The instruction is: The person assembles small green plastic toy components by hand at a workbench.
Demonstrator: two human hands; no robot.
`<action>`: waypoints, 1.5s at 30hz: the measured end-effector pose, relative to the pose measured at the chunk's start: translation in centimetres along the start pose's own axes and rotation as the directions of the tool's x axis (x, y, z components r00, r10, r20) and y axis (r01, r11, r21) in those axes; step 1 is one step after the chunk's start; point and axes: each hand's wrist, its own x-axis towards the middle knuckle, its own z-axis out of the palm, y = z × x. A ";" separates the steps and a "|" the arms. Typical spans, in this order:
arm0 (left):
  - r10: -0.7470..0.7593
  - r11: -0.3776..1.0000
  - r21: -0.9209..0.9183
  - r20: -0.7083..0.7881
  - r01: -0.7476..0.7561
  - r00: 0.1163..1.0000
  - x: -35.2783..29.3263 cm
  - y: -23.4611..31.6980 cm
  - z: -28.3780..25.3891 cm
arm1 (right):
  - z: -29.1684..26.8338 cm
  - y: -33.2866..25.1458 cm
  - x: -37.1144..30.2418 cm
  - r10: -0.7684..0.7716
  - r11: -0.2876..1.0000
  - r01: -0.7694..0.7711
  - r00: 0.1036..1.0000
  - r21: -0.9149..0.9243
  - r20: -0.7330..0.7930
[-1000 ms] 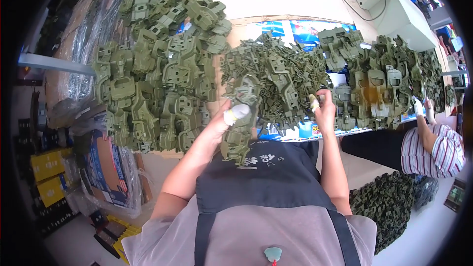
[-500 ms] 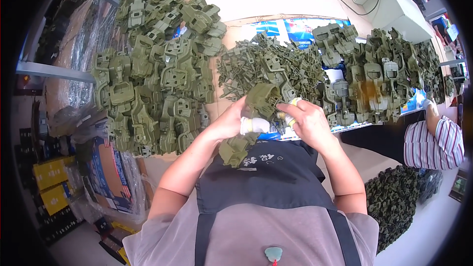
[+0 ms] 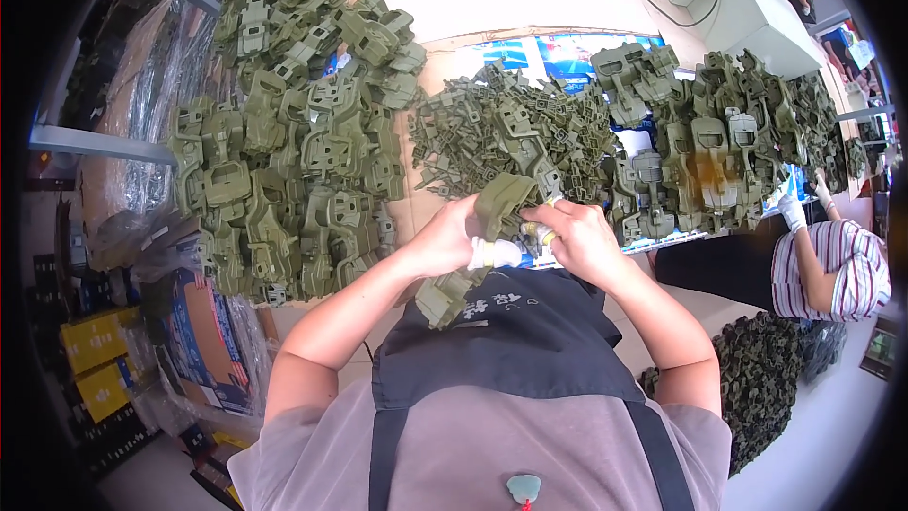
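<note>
An olive-green moulded plastic part [image 3: 505, 201] is held in front of my apron, at the table's near edge. My left hand [image 3: 452, 238] wraps around its left side, with white and yellow coverings on some fingers. A lower end of green plastic [image 3: 445, 297] sticks out below that hand, apparently the same part. My right hand [image 3: 584, 238] has its fingers bent and pressed together against the part's right edge; whatever lies under its fingertips is hidden. Just beyond my hands is a heap of small green clip-like pieces [image 3: 463, 128].
Large green mouldings [image 3: 284, 147] are piled on the left of the table, and more mouldings [image 3: 709, 147] on the right. A pale metal box [image 3: 738, 14] with a cable stands at the back right. A co-worker's striped sleeve [image 3: 804, 265] and gloved hand [image 3: 791, 212] are at the right.
My right hand has shifted slightly down and left, its fingers closer against the part. The held part has tilted a little. The co-worker's arms have moved, and a gloved hand now shows.
</note>
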 end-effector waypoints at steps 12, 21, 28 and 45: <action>-0.031 0.999 0.031 0.039 0.030 0.999 -0.2 -1.3 0.1 | 1.1 0.1 -0.8 0.034 0.999 -0.032 0.994 -0.018 0.103; -0.035 0.999 -0.006 -0.312 0.035 0.949 1.0 -4.5 -4.0 | 0.0 5.3 -2.1 0.404 0.864 -0.319 0.901 0.390 -0.158; -0.333 0.853 -0.517 -0.436 0.070 0.836 -0.1 -7.4 -4.0 | 11.1 14.1 -4.5 0.603 0.753 -0.659 0.694 -0.007 -0.393; -0.240 0.873 -0.481 -0.279 0.081 0.930 -0.1 -4.3 1.6 | 0.8 -2.0 -3.5 0.075 0.959 -0.148 0.954 0.243 0.289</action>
